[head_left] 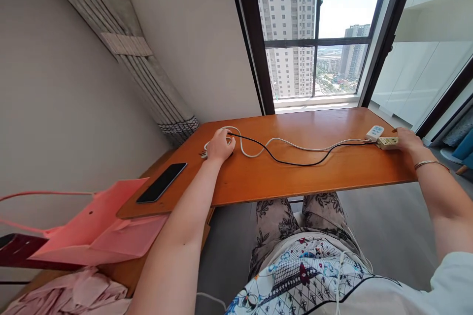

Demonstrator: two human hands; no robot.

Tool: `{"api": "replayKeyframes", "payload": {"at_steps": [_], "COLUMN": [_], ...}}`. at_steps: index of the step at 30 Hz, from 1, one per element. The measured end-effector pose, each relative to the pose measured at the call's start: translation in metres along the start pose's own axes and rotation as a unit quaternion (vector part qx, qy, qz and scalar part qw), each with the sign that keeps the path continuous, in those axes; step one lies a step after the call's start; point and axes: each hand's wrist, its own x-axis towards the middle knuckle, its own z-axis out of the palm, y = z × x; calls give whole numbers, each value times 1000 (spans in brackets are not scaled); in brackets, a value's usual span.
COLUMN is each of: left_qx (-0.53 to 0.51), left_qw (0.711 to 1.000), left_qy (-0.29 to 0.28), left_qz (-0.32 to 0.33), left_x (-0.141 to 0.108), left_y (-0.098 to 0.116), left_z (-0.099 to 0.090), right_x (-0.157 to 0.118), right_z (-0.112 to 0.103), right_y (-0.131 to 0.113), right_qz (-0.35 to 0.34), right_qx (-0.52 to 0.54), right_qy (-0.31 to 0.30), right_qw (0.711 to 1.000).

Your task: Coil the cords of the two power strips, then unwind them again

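Observation:
A white cable (295,146) and a black cable (288,162) run across the brown wooden table (281,182). My left hand (220,145) is closed around the black cable's left end, its fingers bent over it and partly hiding what they grip. The white cable loops beside that hand, and a plug with metal prongs (204,153) lies just left of it. On the right, the cables reach a white socket block (375,133) and a cream socket block (388,143). My right hand (407,141) holds the cream block by its right end, near the table's edge.
A dark phone (161,183) lies on the table's left part. Below that corner stands a pink paper bag (107,226), with pink cloth (70,293) in front. A window (318,42) is beyond the table, and a tied curtain (148,74) hangs at left.

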Motion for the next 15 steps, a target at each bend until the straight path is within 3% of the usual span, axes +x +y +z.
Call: {"api": "replayKeyframes", "payload": {"at_steps": [4, 10, 12, 15], "left_qx": [-54, -61, -50, -39], "left_qw": [998, 998, 998, 999], "left_qy": [12, -17, -27, -19], "left_qz": [5, 30, 36, 26], "left_x": [4, 1, -2, -4], "left_y": [0, 10, 9, 3], "left_z": [6, 11, 9, 4], "right_x": [12, 23, 24, 25], "right_z": [-11, 0, 4, 7], "right_y": [-36, -82, -84, -76], "right_qz": [-72, -184, -179, -102], "right_qx": [39, 32, 18, -11], "right_qy": [-35, -135, -146, -141], "right_qw": [996, 973, 973, 985]}}
